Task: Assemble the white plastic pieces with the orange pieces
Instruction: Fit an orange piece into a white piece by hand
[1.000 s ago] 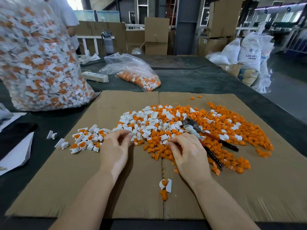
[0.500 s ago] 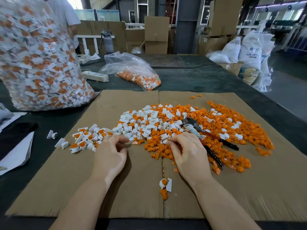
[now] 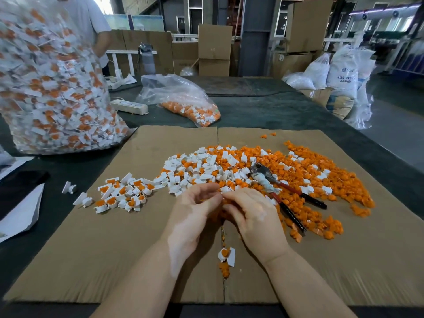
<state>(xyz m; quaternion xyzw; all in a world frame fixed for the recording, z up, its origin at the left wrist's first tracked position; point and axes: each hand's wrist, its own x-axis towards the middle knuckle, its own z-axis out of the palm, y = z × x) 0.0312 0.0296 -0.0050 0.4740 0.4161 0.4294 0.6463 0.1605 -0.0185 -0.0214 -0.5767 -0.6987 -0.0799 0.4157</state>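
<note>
A heap of loose white plastic pieces (image 3: 195,171) merges on the right into a wider spread of orange pieces (image 3: 309,171) on a cardboard sheet (image 3: 114,249). Left of it lies a small group of white pieces with orange inserts (image 3: 121,193). My left hand (image 3: 195,212) and my right hand (image 3: 254,216) meet fingertip to fingertip at the heap's near edge. The left pinches a small white piece and the right a small orange piece; fingers hide most of both. One joined piece (image 3: 227,254) lies between my wrists.
Red-handled pliers (image 3: 275,187) lie on the orange pieces just right of my right hand. A big clear bag of joined pieces (image 3: 52,92) stands at the back left, with a smaller bag (image 3: 183,102) and a power strip (image 3: 129,106) behind the cardboard. A person (image 3: 91,21) stands behind the big bag.
My left hand drew back from the white heap with a piece and swung right. Both hands now meet at the centre, where before they were apart.
</note>
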